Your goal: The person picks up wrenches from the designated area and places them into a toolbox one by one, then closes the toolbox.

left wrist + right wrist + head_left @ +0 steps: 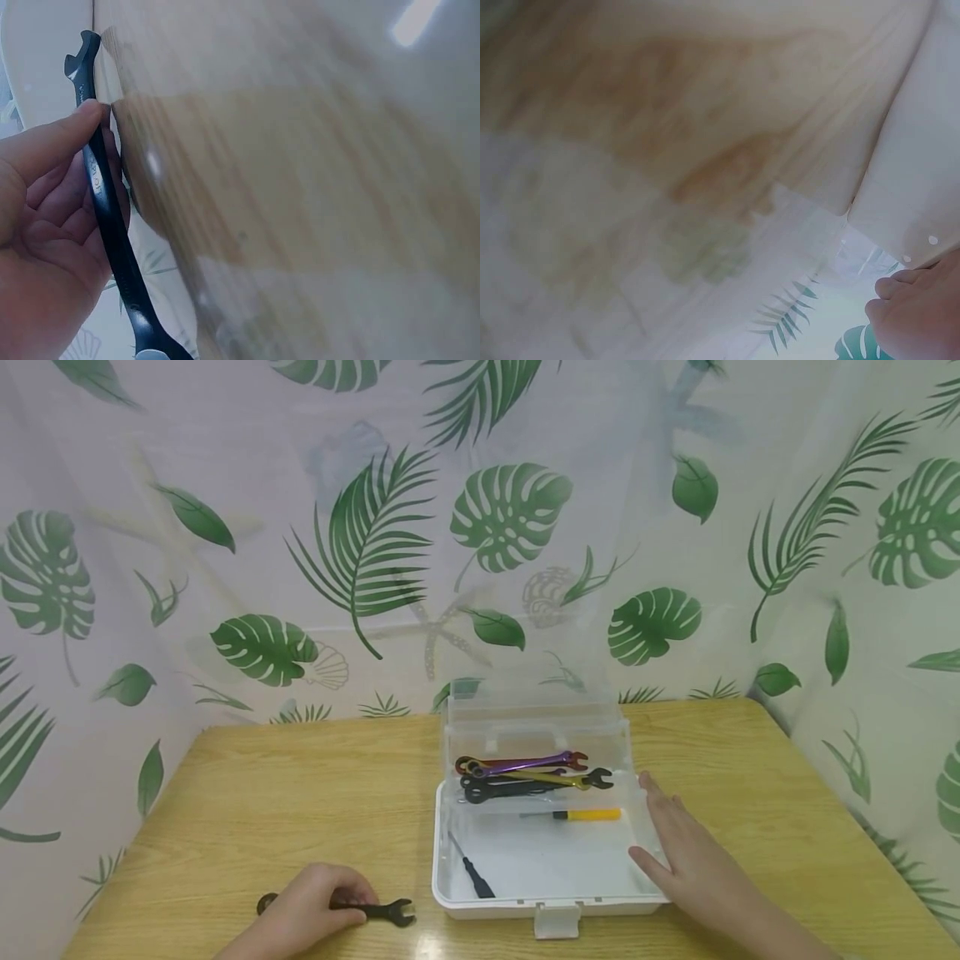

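Observation:
My left hand (311, 902) pinches a black combination wrench (390, 912) low over the table, left of a white toolbox (495, 906). In the left wrist view, the thumb presses the wrench shaft (105, 195) against the fingers, its forked end upward. Fingers extended, my right hand (690, 864) rests against the toolbox's right side. The toolbox's clear lid stands raised. At the back, a clear tray holds several wrenches, among them a purple wrench (525, 765), a gold wrench (551, 776) and a black wrench (502, 790). Below lie a yellow-handled screwdriver (592, 815) and a black screwdriver (477, 878).
A white latch (557, 922) hangs from the toolbox's front edge. The wooden table (315, 802) extends to both sides of the box. Behind it hangs a leaf-patterned curtain (405, 635), which also closes in the left and right sides.

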`<state>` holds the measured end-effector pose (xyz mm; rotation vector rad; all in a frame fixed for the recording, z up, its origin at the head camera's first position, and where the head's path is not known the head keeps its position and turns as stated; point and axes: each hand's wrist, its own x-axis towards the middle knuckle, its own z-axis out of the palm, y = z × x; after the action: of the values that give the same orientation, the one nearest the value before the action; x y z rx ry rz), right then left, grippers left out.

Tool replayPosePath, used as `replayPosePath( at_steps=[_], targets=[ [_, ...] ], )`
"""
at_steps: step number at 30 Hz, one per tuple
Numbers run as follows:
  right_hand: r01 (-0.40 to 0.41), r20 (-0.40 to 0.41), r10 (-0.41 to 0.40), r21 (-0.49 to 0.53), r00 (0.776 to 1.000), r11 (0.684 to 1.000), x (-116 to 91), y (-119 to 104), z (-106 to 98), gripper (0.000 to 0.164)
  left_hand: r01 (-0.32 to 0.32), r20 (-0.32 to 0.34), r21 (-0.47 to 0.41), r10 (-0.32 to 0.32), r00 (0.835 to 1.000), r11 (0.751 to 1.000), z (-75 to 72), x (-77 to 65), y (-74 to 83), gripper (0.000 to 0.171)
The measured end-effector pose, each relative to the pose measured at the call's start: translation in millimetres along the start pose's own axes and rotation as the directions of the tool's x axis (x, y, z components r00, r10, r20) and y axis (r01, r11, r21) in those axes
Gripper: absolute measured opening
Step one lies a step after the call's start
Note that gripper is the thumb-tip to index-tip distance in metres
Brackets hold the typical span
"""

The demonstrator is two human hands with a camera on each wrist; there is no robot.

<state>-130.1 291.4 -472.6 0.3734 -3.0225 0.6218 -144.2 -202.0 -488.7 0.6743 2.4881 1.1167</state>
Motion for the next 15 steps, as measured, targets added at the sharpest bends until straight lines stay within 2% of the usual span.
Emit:
replayPosePath(
  at_steps=[6,10,15],
  targets=[
    [-0.011,0.012,0.011,0.003,1.0,1.0,-0.4,-1.1,-0.6,0.092,0.013,-0.022,0.044,-0.012,1.0,0.999,0.5,-1.3,1.7,0.01],
    [-0.006,0.009,0.006,0.009,1.0,1.0,-0.1,-1.3,-1.2,0.091,-0.002,-0.053,0.082,0.006,0.999,0.997,1.6,-2.3,2.3,0.01],
    [-0.015,0.018,0.014,0.011,1.0,1.0,-0.1,-1.3,-1.2,0.091,-0.006,-0.094,0.056,0.012,0.995,0.998,3.3,-3.6,3.2,0.011]
  ],
)
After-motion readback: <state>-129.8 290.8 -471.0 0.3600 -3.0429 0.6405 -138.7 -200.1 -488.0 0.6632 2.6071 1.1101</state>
